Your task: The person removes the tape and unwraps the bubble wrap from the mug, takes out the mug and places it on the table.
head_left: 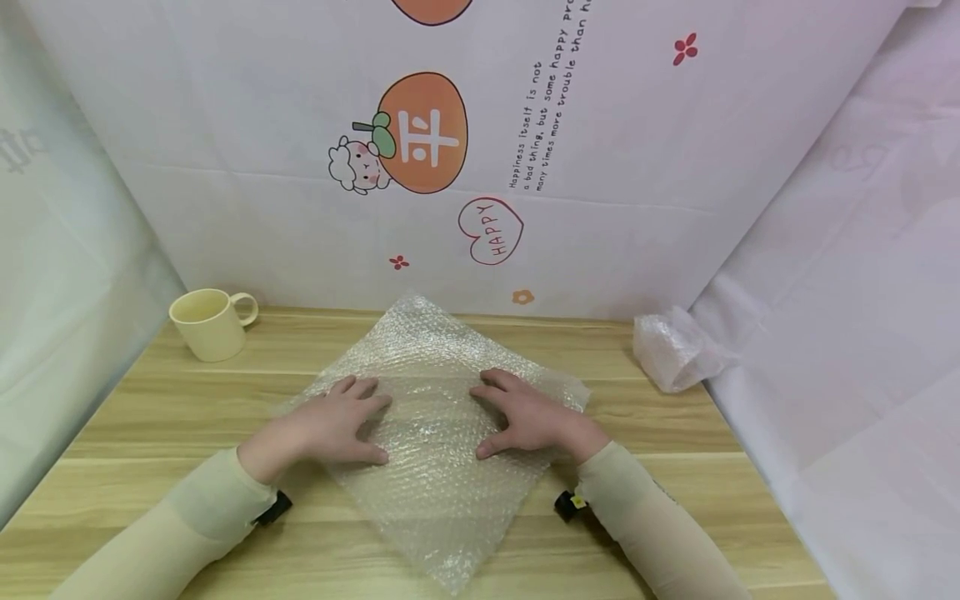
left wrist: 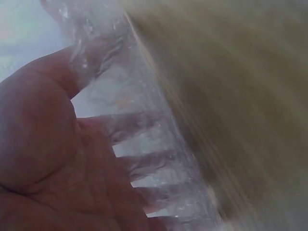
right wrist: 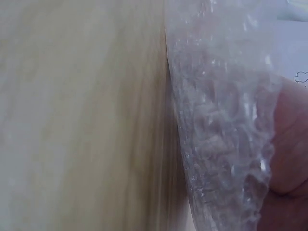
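Note:
A sheet of clear bubble wrap (head_left: pixel 431 433) lies on the wooden table, turned so one corner points toward me. My left hand (head_left: pixel 330 425) rests on its left side, fingers spread and fairly straight. On the right side my right hand (head_left: pixel 528 417) touches the sheet with its fingers spread too. In the left wrist view the bubble wrap (left wrist: pixel 139 130) shows in front of the fingers of the left hand (left wrist: pixel 62 144). The right wrist view shows the bubble wrap (right wrist: pixel 221 130) covering most of the right hand (right wrist: pixel 291 149).
A pale yellow mug (head_left: pixel 210 327) stands at the back left of the table (head_left: pixel 135 458), its handle toward the right. A crumpled bubble-wrapped bundle (head_left: pixel 671 350) sits at the back right; its contents are unclear. A printed white cloth (head_left: pixel 600 250) rises behind the table.

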Tool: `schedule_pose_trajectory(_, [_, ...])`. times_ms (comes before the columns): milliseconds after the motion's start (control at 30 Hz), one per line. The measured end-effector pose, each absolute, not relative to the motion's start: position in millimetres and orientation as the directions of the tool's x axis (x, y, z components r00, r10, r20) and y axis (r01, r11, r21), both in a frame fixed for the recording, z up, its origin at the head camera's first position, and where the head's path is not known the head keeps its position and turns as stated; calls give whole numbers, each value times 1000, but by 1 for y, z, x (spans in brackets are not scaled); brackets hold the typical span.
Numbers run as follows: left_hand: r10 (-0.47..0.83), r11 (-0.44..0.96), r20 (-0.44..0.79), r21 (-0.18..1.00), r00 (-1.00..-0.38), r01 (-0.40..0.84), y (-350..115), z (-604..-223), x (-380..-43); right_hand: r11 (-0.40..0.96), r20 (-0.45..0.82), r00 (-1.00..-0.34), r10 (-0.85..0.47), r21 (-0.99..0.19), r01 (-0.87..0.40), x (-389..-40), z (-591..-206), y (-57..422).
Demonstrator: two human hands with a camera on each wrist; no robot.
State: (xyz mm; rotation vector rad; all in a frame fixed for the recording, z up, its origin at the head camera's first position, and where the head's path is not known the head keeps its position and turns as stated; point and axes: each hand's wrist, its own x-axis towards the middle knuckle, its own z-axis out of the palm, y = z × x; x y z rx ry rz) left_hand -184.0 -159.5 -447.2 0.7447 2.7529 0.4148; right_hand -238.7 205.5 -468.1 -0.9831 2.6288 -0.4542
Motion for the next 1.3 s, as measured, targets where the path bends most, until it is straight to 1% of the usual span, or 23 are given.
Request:
schedule_pose_trajectory(167, [507, 838, -184, 334, -842, 431, -163, -447, -180, 695, -129, -708, -695, -375, -614, -236, -465, 204])
schedule_pose_trajectory(267, [488, 850, -187, 325, -853, 415, -168, -447, -176, 695, -97, -715, -693, -356, -625, -235, -461, 203])
schedule_pose_trajectory(433, [447, 874, -186, 302, -875, 382, -179, -445, -167, 707, -5, -750, -661, -340, -620, -236, -452, 206])
schedule_pose_trajectory(567, [421, 886, -175, 289, -890, 362, -187, -445, -160, 711, 85, -779, -621, -360, -605, -240, -443, 211])
schedule_pose_trajectory(767, [392, 898, -149, 277, -908, 342, -203, -448, -152, 757, 185, -835, -518, -354, -549, -252, -431, 232])
schedule_pose_trajectory(867, [385, 900, -146, 281, -911, 335, -212, -449, -149, 791, 197, -867, -457, -357, -498, -259, -427, 248])
schedule_pose_trajectory(1000, [375, 900, -141, 291, -916, 324, -223, -449, -146, 819, 177, -905, -386, -386, -425, -268, -425, 268])
schedule_pose_trajectory(1200, [352, 909, -130, 285, -927, 305, -236, -446, -142, 862, 167, -934, -317, -361, -357, -278, -421, 297])
schedule_pose_trajectory(1300, [334, 917, -130, 275, -934, 290, -242, -445, -140, 870, 192, -940, -282, -361, -335, -284, -421, 313])
